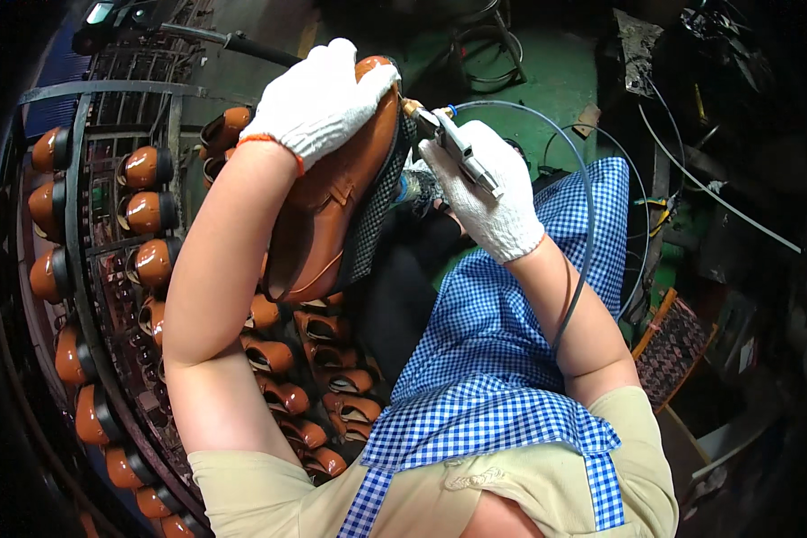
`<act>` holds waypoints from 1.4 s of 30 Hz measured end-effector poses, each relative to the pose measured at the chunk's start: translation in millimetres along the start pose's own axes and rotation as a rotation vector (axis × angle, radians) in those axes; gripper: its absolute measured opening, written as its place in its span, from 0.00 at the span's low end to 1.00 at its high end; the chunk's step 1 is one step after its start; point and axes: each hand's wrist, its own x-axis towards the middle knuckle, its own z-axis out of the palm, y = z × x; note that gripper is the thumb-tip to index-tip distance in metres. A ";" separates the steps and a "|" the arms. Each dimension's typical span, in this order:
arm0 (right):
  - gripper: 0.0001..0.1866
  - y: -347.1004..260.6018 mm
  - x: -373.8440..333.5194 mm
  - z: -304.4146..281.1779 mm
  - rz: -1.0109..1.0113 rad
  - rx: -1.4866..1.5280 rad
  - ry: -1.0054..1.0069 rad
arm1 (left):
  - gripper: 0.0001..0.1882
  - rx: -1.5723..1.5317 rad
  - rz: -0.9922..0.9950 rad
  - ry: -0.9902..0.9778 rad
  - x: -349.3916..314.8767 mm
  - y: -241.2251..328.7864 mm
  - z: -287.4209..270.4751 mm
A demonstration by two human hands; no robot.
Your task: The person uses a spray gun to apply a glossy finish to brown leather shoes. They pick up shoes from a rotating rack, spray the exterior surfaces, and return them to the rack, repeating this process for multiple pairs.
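My left hand [318,103], in a white knit glove, grips a glossy brown leather shoe [318,247] around one end. The shoe is tilted up, and its dark textured sole [379,197] faces right. My right hand [493,197], gloved too, is closed around a metal spray gun [462,154] with a brass nozzle [411,107]. That nozzle points at the sole's edge close to my left fingers; whether it touches cannot be made out. From the gun a grey-blue air hose [589,193] curves over my right forearm.
On my left stands a metal rack [80,179] filled with several brown shoes [145,168]. More shoes [273,355] sit in rows below my left arm. A stool [489,58] stands ahead on the green floor [565,67]. At right are loose cables and a woven-seat chair [677,350].
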 end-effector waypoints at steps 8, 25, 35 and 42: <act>0.08 -7.2 -27.3 11.9 -0.053 -0.053 0.016 | 0.37 0.007 -0.063 0.008 8.6 -14.5 10.2; 0.10 -30.1 -81.6 26.5 -0.138 -0.018 -0.037 | 0.43 -0.054 -0.188 -0.029 20.8 -38.0 21.6; 0.08 -47.1 -99.6 16.6 -0.088 0.013 -0.180 | 0.38 -0.015 -0.142 -0.018 -2.7 -12.3 -4.9; 0.11 -51.5 -103.2 2.1 -0.103 -0.036 -0.217 | 0.38 -0.024 -0.158 0.000 -3.2 -10.2 -2.2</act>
